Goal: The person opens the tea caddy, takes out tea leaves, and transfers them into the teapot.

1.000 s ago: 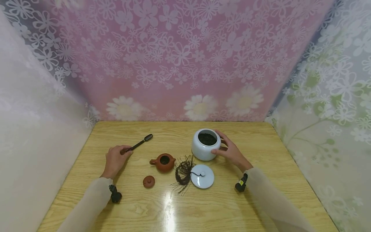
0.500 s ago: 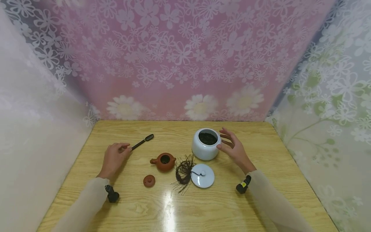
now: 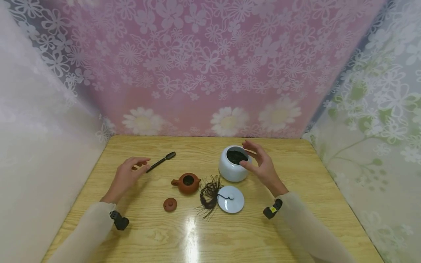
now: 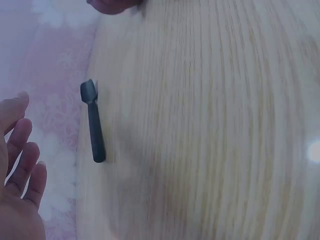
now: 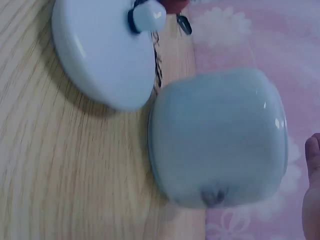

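A dark tea scoop (image 3: 160, 163) lies on the table at the left. My left hand (image 3: 126, 176) is beside its handle end, and in the left wrist view the loosely spread fingers are apart from the scoop (image 4: 96, 127). At the right stands a white lidless jar (image 3: 231, 172) with dark tea leaves (image 3: 236, 156) inside. My right hand (image 3: 264, 170) hovers by the jar's rim with thumb and fingers apart, holding nothing. In the right wrist view, that hand shows only partly at the edge, separate from the jar (image 5: 220, 137).
Mid-table sits a small brown clay teapot (image 3: 190, 189), uncovered, with dark leaves inside. Its lid (image 3: 170, 205) lies nearer me. A white jar lid (image 3: 231, 206) lies before the jar, with a dark stringy tassel (image 3: 208, 199) tied to its knob. A floral curtain (image 3: 210, 73) hangs behind.
My left hand has let go of the scoop and drawn back slightly to the left. My right hand has come off the jar's side and risen toward its rim.
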Demonstrator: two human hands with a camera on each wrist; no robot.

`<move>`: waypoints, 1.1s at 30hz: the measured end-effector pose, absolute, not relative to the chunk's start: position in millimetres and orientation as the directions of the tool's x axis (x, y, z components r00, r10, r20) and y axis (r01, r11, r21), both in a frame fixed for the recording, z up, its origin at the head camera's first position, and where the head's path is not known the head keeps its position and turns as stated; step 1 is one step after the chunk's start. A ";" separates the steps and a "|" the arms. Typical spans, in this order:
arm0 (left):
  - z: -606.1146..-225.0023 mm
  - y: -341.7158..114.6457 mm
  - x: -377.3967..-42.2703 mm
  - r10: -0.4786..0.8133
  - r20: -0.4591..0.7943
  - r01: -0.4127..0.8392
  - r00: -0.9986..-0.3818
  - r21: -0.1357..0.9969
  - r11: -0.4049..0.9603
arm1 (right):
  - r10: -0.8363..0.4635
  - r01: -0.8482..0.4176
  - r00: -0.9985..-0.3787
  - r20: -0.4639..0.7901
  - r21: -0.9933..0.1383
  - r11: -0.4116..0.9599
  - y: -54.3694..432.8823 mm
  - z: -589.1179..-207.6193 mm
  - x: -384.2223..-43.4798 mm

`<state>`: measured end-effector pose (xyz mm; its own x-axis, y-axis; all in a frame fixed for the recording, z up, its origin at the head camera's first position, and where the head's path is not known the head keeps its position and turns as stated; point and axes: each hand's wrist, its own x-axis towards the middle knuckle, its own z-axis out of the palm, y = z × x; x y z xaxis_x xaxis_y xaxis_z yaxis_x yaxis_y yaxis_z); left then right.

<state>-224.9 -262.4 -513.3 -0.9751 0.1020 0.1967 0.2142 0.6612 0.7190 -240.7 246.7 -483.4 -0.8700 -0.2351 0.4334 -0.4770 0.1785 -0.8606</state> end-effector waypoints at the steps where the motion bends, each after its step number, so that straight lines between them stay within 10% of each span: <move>1: -512.1 -261.2 -224.7 0.109 0.189 0.213 -0.976 0.722 0.659 | -0.253 -0.478 -0.867 0.429 -0.860 0.180 242.6 -481.5 -239.6; 33: -522.2 -221.2 -193.3 0.582 0.055 0.422 -0.811 0.744 0.518 | -0.560 -0.397 -0.803 0.202 -0.883 0.252 142.6 -490.1 -237.9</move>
<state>-193.3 -221.2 -522.2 -0.8114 0.5819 0.0554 0.4225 0.5183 0.7436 -237.9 142.6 -490.1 -0.8035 -0.5601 0.2017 -0.3971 0.2517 -0.8826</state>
